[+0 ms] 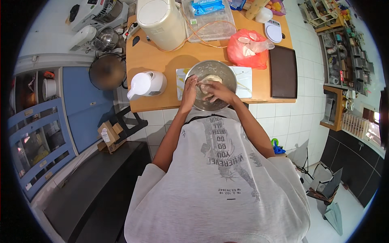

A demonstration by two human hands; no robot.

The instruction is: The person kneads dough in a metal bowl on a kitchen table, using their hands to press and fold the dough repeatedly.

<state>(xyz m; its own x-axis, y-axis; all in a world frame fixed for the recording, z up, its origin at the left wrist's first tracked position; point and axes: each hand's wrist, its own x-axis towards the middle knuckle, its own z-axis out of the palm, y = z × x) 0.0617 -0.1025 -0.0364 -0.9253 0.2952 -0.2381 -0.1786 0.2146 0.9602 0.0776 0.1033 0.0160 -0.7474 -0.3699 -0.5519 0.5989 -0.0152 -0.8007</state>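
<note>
A round steel mixing bowl [228, 77] stands near the table's front edge, with pale smears on its inner wall. Inside it lies a lump of pale dough [213, 78], partly covered by my right hand [219, 91]. That hand reaches in over the right rim, its bent fingers on the dough. At the left rim my left hand [189, 91] grips the bowl, fingers close together and pointing away from me. Under the bowl is a white patterned mat [244, 81].
To the left stands a white electric kettle [150, 84]. Behind are a cream appliance [156, 26] with an orange cord and a clear plastic box [210, 30]. A red plastic bag [243, 54], a white kitchen scale [273, 31] and a dark baking tray [283, 73] lie right.
</note>
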